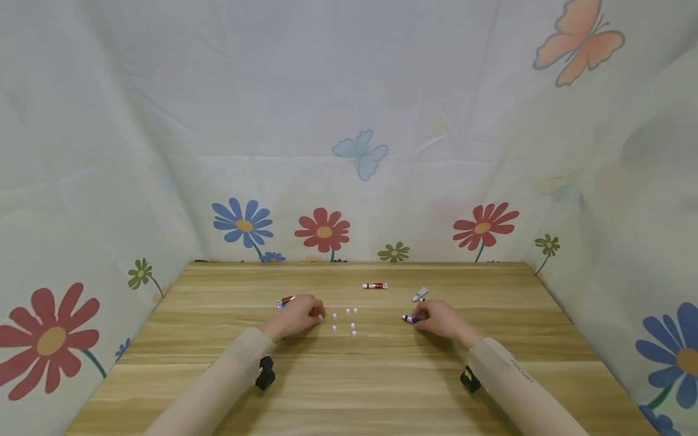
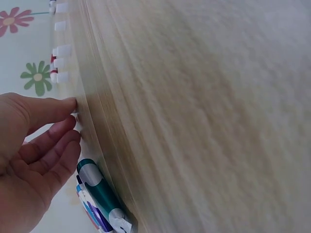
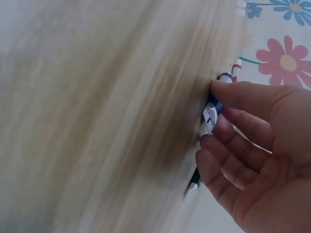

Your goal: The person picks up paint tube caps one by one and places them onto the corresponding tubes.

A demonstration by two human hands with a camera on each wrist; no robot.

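The wood-grain table stands before a flowered cloth, and across it I see two hands at work, well apart. As I judge it, the step in hand is the arranging of small pieces, each hand busy with its own piece. The right hand holds a blue paint tube in a narrow pinch, the thumb on one side and the fingers on the other, with the capped end pointing toward the middle of the table; whether the tube is lifted or resting, I cannot tell. The left hand is low at the table, its thumb and forefinger almost together and the other fingers loosely bent. Just beyond the right hand lies a silvery paint tube, and farther toward the middle a red paint tube. Beside the left hand there is a cluster of tubes, the nearest one green. The smallest are the white cylinders, six of them set apart between the hands; a seventh cylinder is right at the left fingertips, and I cannot tell if these grip it. The next move, I think, calls for light, exact fingertips, because a careless knuckle could tip the near cylinders
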